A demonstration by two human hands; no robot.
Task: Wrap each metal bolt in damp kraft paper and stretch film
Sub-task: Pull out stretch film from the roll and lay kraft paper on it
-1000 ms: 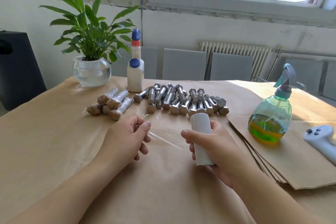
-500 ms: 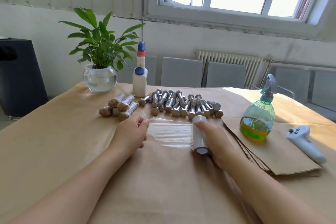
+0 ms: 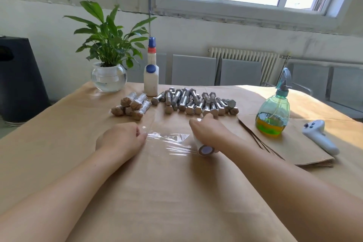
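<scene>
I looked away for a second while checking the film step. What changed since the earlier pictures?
The right hand brought the film roll down from upright in the air to lie on the table, film drawn out flat. The left hand still pinches the film's end. Bolts and spray bottle stayed put.

On the bench (image 3: 49, 143), film (image 3: 169, 139) stretches from my left hand (image 3: 122, 137) at 11 o'clock to the roll (image 3: 204, 148) under my right hand (image 3: 210, 133) at 1, bare bolts (image 3: 196, 102) behind at 12, wrapped bolts (image 3: 131, 105) left of them, paper sheets (image 3: 290, 147) at 2 carrying the spray bottle (image 3: 274, 112).
</scene>
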